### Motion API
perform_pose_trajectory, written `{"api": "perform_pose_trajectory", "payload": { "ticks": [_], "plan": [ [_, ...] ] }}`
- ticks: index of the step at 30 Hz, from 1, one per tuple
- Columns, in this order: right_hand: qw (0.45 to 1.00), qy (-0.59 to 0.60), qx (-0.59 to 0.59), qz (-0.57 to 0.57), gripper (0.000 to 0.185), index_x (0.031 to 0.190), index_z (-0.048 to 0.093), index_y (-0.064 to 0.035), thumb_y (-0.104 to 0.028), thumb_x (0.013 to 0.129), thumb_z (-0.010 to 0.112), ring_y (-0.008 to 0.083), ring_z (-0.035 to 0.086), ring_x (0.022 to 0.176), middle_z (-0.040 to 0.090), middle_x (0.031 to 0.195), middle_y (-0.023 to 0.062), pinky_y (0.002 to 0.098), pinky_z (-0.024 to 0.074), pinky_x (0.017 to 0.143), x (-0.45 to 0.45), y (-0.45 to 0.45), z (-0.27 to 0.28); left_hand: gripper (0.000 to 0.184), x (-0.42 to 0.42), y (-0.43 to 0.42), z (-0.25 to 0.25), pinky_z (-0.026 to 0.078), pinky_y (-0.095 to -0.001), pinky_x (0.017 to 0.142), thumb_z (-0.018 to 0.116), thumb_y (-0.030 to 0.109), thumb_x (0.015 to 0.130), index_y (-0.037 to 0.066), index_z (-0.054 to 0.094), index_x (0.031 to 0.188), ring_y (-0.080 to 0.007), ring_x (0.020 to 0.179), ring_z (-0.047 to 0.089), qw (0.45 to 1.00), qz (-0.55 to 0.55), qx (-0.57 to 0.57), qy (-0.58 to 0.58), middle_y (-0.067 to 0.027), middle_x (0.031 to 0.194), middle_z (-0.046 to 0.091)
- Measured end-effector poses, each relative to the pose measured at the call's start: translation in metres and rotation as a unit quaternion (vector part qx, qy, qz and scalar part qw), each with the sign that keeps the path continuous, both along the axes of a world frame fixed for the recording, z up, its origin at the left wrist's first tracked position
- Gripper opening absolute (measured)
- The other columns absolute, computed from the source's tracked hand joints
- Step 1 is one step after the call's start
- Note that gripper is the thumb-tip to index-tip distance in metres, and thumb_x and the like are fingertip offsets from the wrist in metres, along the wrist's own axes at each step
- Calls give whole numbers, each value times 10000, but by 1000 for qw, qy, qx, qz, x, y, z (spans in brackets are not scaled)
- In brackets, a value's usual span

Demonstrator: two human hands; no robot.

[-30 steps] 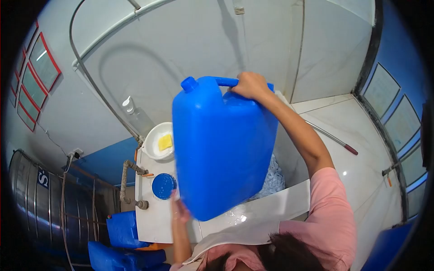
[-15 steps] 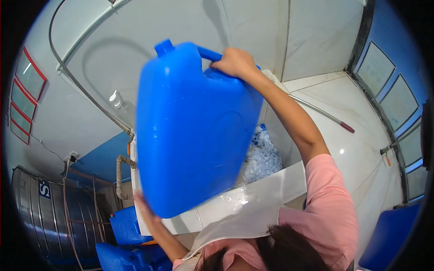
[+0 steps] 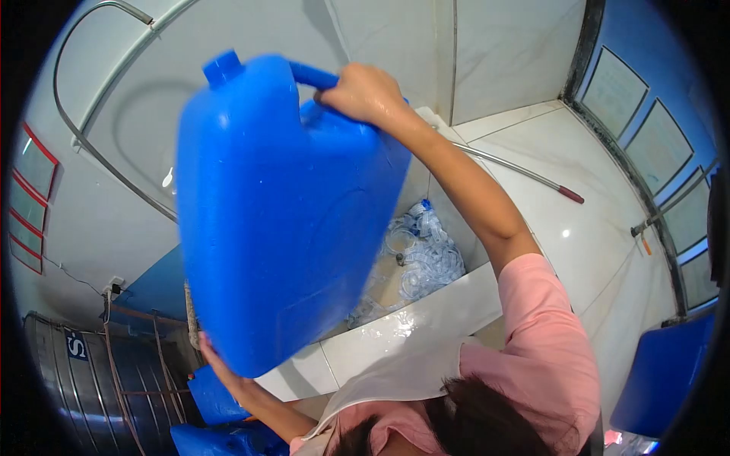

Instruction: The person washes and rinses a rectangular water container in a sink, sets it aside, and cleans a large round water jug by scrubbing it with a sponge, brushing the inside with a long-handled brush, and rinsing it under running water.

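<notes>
The blue jug (image 3: 274,220) bars the way at nine o'clock; between it and the right forearm (image 3: 456,175), open room toward four o'clock ends at a pale heap (image 3: 435,262) in the basin (image 3: 449,304).

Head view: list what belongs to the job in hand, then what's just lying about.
In the job:
- blue jerrycan
- right hand, gripping it at the top
- left hand, at its lower edge, partly hidden

Apparently just about, untouched:
- pole
- steel tank
- pale plastic pieces in the basin
</notes>
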State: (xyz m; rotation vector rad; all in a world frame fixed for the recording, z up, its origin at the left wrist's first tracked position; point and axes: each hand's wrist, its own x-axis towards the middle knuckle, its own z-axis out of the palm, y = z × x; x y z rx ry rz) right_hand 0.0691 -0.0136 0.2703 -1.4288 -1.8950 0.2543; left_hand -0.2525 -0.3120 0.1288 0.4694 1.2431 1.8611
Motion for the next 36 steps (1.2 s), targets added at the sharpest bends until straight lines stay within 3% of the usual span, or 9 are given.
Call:
{"api": "perform_pose_trajectory", "payload": {
  "ticks": [3, 8, 15, 18, 21, 22, 25, 29, 36],
  "plan": [
    [999, 30, 2, -10, 415, 790, 696, -5, -404, 684, 650, 382, 639, 776, 656, 779, 220, 438, 501, 707, 4, -6, 21, 574, -4, 19, -5, 436, -407, 910, 457, 504, 869, 49, 511, 1214, -261, 1065, 531, 999, 36, 5, -10, -126, 1168, 553],
    [999, -30, -16, -5, 418, 765, 687, 7, -394, 676, 612, 398, 628, 762, 646, 782, 240, 440, 495, 697, 8, 21, -37, 512, 7, 18, -74, 435, -387, 910, 427, 446, 904, 45, 515, 1209, -257, 1050, 539, 998, 57, -27, 14, -112, 1186, 551],
    [999, 33, -12, 23, 441, 867, 700, -28, -416, 671, 626, 368, 637, 837, 660, 864, 219, 424, 498, 733, 1, 3, 24, 532, -4, 8, 13, 427, -375, 918, 456, 476, 891, 62, 506, 1221, -245, 1076, 517, 999, 35, 32, -24, -103, 1204, 538],
    [1000, 7, 4, -1, 439, 827, 694, -19, -426, 693, 597, 382, 635, 775, 660, 809, 209, 426, 494, 708, -4, 36, -3, 493, 11, 35, -22, 421, -389, 931, 427, 450, 909, 69, 500, 1214, -250, 1102, 508, 990, 136, -16, 44, -112, 1197, 537],
    [993, 7, -96, 68, 461, 934, 673, -18, -421, 731, 581, 339, 644, 807, 661, 889, 205, 401, 496, 708, 14, 61, -69, 536, -10, 26, -46, 403, -405, 947, 367, 464, 925, 59, 480, 1258, -247, 1123, 494, 999, 17, 22, 44, -116, 1244, 510],
    [983, 26, -147, 105, 447, 978, 660, -14, -391, 752, 576, 312, 647, 827, 661, 919, 202, 385, 497, 717, 23, 70, -97, 550, 28, 29, -1, 420, -404, 929, 346, 451, 933, 56, 451, 1301, -242, 1112, 502, 994, 82, -6, 69, -120, 1227, 522],
    [929, 264, -229, 121, 387, 1012, 651, -49, -331, 757, 580, 207, 640, 850, 668, 903, 145, 388, 492, 734, 42, 88, -208, 586, 35, 38, 50, 436, -393, 913, 330, 446, 933, 44, 384, 1356, -245, 1116, 501, 980, 69, 57, 179, -132, 1198, 540],
    [764, 533, -360, 53, 348, 998, 657, -72, -321, 765, 585, 193, 637, 846, 668, 888, 139, 392, 490, 726, 45, 60, -294, 693, 55, 68, 97, 420, -370, 927, 377, 486, 894, 20, 293, 1399, -258, 1154, 488, 951, -42, 103, 290, -174, 1221, 526],
    [598, 715, -356, 65, 339, 994, 658, -84, -320, 760, 593, 205, 639, 841, 667, 886, 144, 395, 489, 723, 16, 6, -344, 765, 147, 149, 144, 313, -418, 1020, 440, 510, 840, 14, 291, 1404, -306, 1202, 453, 794, -141, 195, 558, -224, 1289, 471]
  ]
}}
